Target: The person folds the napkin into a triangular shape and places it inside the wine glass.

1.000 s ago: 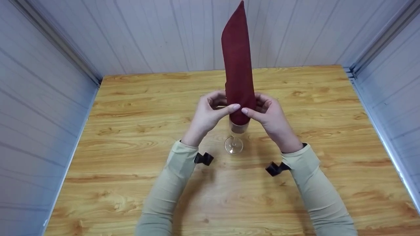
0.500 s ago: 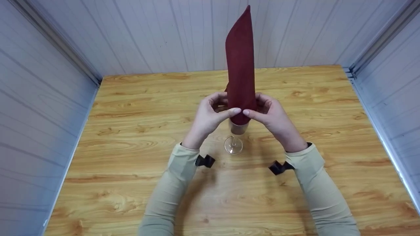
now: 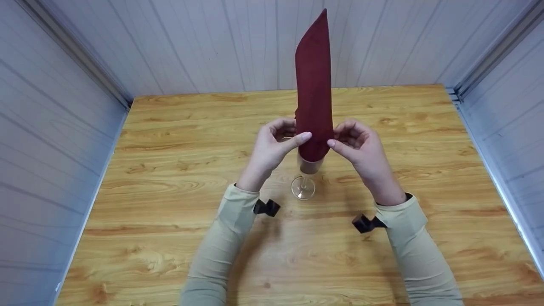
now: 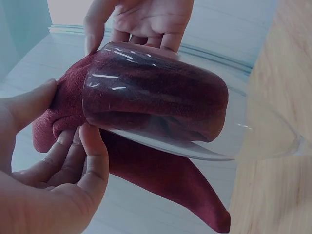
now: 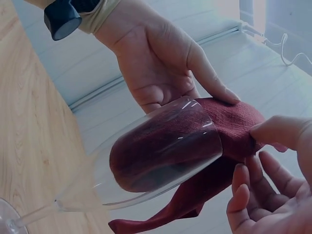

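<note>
A folded dark red cloth napkin (image 3: pixel 314 85) stands upright in a clear stemmed glass (image 3: pixel 303 188), its pointed end up. Through the glass wall the bunched lower part of the napkin shows, and a loose tail hangs outside, seen in the left wrist view (image 4: pixel 170 185). My left hand (image 3: pixel 272 148) holds the napkin just above the rim, thumb on the front, fingers behind. The right hand (image 3: pixel 361 146) pinches the napkin's right edge between thumb and fingers. In the right wrist view the right thumb touches the cloth near the rim, and some fingertips are hidden behind it.
The glass stands on a wood-grain table (image 3: pixel 170 191). Pale panelled walls (image 3: pixel 212 46) rise at the back and both sides. Black wrist mounts (image 3: pixel 267 208) stick out from both sleeves.
The napkin's tip has shifted a little to the right. My right hand has drawn rightward, its thumb going from the napkin's front to its right edge. The left hand stays nearly in place.
</note>
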`<action>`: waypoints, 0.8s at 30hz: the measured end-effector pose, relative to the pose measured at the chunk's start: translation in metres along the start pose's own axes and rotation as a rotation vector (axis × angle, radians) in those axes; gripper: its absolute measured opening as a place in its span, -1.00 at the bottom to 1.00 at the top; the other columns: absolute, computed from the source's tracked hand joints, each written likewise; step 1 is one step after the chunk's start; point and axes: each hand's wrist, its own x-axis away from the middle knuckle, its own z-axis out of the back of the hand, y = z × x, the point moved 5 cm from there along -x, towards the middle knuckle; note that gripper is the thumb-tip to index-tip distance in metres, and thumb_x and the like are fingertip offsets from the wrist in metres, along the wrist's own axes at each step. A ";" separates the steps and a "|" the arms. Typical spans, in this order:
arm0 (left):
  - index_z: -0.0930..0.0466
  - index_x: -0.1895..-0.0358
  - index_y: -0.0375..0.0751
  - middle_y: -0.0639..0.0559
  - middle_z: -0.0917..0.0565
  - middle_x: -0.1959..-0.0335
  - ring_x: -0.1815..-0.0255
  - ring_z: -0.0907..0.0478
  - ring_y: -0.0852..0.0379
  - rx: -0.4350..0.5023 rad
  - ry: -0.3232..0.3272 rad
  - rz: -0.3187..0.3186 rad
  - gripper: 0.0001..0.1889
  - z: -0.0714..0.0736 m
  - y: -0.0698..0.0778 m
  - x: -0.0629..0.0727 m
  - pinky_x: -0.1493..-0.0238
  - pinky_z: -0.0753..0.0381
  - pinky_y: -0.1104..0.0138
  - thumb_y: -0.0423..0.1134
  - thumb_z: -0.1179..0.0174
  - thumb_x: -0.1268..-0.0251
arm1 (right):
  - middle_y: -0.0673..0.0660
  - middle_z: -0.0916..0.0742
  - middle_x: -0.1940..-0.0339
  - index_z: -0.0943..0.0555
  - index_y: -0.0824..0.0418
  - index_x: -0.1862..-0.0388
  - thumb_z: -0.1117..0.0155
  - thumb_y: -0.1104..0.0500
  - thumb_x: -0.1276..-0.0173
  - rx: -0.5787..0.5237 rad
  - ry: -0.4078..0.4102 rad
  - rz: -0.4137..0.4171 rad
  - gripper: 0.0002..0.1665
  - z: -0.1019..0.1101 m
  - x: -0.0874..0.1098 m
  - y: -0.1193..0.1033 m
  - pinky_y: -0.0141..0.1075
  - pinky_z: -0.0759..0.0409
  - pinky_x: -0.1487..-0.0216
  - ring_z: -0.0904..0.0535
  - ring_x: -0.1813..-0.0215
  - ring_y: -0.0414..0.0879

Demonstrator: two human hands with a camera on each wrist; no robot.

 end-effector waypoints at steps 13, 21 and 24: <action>-0.63 0.13 -0.42 -0.11 -0.69 0.32 0.25 -0.63 0.04 0.047 0.009 -0.027 -0.74 0.001 -0.004 0.002 0.07 -0.58 0.19 -0.45 -0.38 -0.08 | 0.18 -0.69 0.14 -0.57 0.37 0.00 -0.40 0.34 -0.19 0.072 -0.047 -0.123 -0.62 -0.008 -0.008 0.012 -0.26 -0.57 0.02 -0.60 0.07 0.00; -0.66 0.17 -0.43 -0.08 -0.70 0.36 0.28 -0.62 0.03 -0.015 -0.024 -0.134 -0.74 0.002 -0.005 0.005 0.18 -0.57 0.22 -0.45 -0.41 -0.03 | 0.15 -0.71 0.21 -0.65 0.33 0.14 -0.36 0.41 -0.20 0.051 -0.117 -0.121 -0.78 -0.013 -0.008 0.012 -0.25 -0.57 0.05 -0.62 0.11 0.00; -0.68 0.19 -0.41 -0.05 -0.71 0.37 0.28 -0.62 0.03 -0.053 -0.033 -0.167 -0.76 0.002 -0.007 0.007 0.15 -0.55 0.17 -0.44 -0.41 -0.02 | 0.12 -0.70 0.23 -0.66 0.29 0.21 -0.36 0.43 -0.18 0.076 -0.128 -0.122 -0.82 -0.013 -0.007 0.014 -0.24 -0.58 0.06 -0.61 0.11 0.03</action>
